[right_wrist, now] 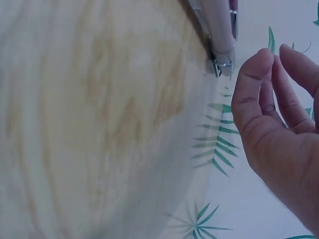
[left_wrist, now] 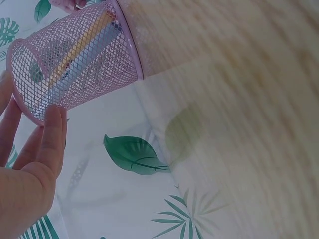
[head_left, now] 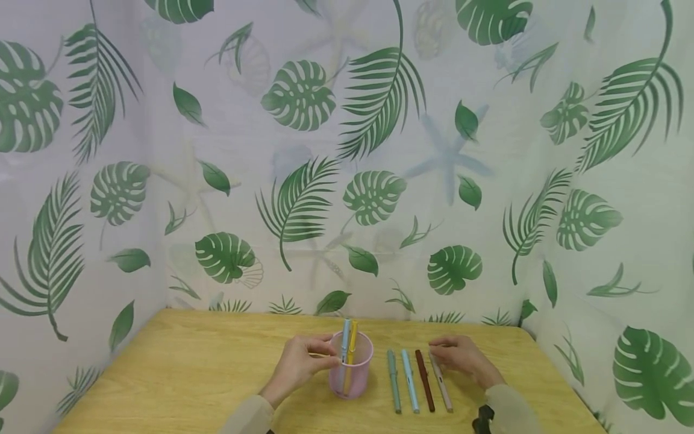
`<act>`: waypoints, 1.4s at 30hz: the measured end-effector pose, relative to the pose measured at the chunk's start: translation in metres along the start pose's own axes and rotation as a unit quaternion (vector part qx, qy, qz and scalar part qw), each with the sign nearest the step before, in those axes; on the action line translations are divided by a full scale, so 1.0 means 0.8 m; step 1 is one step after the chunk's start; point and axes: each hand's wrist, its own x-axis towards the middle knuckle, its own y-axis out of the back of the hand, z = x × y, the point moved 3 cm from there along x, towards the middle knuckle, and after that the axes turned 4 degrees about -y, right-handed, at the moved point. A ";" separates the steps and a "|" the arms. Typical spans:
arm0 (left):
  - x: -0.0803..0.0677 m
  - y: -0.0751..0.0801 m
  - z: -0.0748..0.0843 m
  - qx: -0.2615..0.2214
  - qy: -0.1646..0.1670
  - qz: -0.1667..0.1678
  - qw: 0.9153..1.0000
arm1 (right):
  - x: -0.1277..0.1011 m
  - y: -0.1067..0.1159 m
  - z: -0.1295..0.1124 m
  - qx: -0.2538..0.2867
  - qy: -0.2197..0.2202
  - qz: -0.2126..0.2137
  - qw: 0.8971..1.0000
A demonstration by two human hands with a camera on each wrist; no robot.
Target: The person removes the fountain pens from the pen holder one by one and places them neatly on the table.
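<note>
Risk check from my end, left to right. Left hand [head_left: 297,363] has its grip curled around the pink mesh cup [head_left: 351,374], fingers on the wall and rim. The cup stands upright on the desk [head_left: 190,374] near the front middle, with a blue pen [head_left: 344,345] and a yellow pen [head_left: 353,343] standing in it, tops above the rim. The cup looks light and top-heavy with those two in it, so I judge a sideways tug from that hand could tip it and spill both.

Next along, four pens lie side by side just right of the cup: green pen [head_left: 394,381], light blue pen [head_left: 409,381], brown pen [head_left: 425,381], beige pen [head_left: 441,383]. They sit close together, so nudging one likely rolls its neighbour out of line.

Right hand [head_left: 459,357] rests at the far end of the beige pen. From the wrist view its fingers [right_wrist: 254,79] are loosely bent and apart, just beside the clip end, holding nothing. I can't tell if they touch it. A pinch on the very tip could let the pen swing or slip.
</note>
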 end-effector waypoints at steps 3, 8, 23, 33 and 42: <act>-0.003 -0.002 0.001 -0.001 0.003 0.004 1.000 | -0.001 -0.004 -0.002 0.010 0.008 -0.013 1.000; -0.007 -0.006 0.005 -0.002 0.010 0.010 1.000 | -0.005 -0.011 -0.005 0.025 0.018 -0.044 0.999; -0.011 -0.006 0.011 -0.003 0.016 0.010 1.000 | -0.015 -0.039 -0.034 0.031 0.060 -0.082 0.994; -0.010 -0.007 0.011 -0.003 0.012 0.011 1.000 | -0.023 -0.061 -0.055 -0.010 0.098 -0.089 0.991; -0.011 -0.008 0.009 -0.003 0.014 0.010 1.000 | -0.030 -0.083 -0.075 -0.048 0.157 -0.055 0.985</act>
